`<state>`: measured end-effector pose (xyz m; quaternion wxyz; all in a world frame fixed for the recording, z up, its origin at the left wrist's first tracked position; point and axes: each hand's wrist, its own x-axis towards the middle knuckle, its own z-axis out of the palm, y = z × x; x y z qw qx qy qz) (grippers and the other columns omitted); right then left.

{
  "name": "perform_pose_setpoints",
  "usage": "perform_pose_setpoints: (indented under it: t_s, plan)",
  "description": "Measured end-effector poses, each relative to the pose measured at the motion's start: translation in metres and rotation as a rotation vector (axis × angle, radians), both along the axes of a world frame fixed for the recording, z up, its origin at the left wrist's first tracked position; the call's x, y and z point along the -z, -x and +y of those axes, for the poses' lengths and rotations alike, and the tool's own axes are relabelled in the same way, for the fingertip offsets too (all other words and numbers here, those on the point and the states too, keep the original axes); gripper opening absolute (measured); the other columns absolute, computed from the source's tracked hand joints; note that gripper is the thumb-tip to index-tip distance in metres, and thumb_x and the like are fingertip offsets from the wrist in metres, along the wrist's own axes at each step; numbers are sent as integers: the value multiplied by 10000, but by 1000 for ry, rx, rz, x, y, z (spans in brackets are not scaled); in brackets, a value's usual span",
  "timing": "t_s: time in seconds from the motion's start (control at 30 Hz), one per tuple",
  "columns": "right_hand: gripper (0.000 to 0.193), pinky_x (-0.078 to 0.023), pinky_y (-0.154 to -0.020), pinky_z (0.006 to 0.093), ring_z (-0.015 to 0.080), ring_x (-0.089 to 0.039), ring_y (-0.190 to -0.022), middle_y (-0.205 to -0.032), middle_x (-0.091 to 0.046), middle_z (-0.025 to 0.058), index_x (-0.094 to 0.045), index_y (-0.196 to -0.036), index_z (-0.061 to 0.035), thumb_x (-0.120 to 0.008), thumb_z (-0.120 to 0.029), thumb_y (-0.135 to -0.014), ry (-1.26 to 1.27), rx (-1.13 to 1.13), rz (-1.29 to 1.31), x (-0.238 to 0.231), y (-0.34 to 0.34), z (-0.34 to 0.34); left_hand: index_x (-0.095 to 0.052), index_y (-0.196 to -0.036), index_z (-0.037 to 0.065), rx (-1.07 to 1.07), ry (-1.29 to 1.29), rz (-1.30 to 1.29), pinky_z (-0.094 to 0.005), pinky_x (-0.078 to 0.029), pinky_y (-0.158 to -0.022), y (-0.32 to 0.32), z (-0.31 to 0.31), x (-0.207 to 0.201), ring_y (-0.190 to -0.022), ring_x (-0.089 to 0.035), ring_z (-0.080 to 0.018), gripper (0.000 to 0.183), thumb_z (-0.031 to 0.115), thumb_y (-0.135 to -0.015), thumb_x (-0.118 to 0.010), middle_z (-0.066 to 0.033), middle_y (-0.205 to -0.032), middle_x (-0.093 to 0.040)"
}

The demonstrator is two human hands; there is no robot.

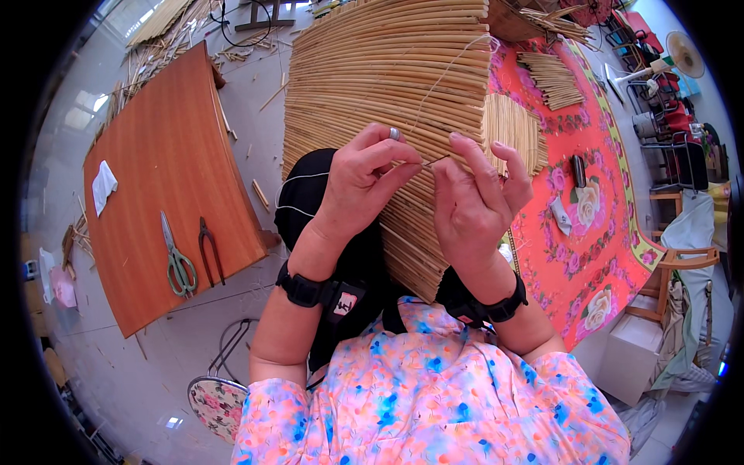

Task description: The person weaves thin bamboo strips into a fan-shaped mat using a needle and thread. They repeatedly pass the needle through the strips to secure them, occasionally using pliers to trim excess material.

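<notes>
Across my lap lies a mat of thin, straw-coloured reed sticks (pixel 380 74) laid side by side. Above it my left hand (pixel 360 182), a ring on one finger, is closed in a pinch. My right hand (pixel 477 190) pinches too, its other fingers raised, a short way from the left fingertips. A thin dark needle (pixel 428 163) seems to span the gap between both pinches; it is too fine to make out fully. White thread (pixel 446 74) runs from near my hands up to the mat's far right edge. More pale string loops over my black-covered left knee (pixel 306 205).
On the left, a brown wooden board (pixel 167 163) carries green-handled scissors (pixel 180 260), dark pliers (pixel 208 252) and a white scrap (pixel 103 186). A red floral cloth (pixel 573 217) at right bears smaller stick bundles (pixel 552 80). A stool (pixel 221 403) stands lower left.
</notes>
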<state>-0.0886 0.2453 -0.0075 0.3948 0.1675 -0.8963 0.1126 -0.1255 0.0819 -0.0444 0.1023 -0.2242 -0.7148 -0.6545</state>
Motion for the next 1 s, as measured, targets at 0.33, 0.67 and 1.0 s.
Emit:
perform_pose_setpoints:
  t_s: [0.33,0.67,1.0]
  plan:
    - [137,-337,-953,401,267,-537,-1156,-1140,-676,-10,-724,-902,-135,-759,-162,-772,44,-8,4,0,1,0,-698,-936,41,-2,-66,-6,-232,-481,-602,1,3,2,-702,-587,-118,126,3,-821,-734,-52,-922,-572]
    - [369,-471,-807,370,252,-554,-969,-970,-656,20,-730,-990,-119,-843,-75,-641,286,-266,-130,-21,-11,7,-665,-881,-6,92,-138,-216,-221,-448,-555,-29,-4,-25,-617,-562,-84,66,-15,-829,-706,-38,-764,-619]
    - [184,-487,-723,375,277,-565,-819,-855,-632,59,-661,-855,-83,-781,-69,-717,242,-371,-131,-30,-8,10,-665,-928,12,77,-137,-165,-218,-486,-553,-45,2,-40,-602,-611,-87,109,-2,-832,-713,-48,-771,-657]
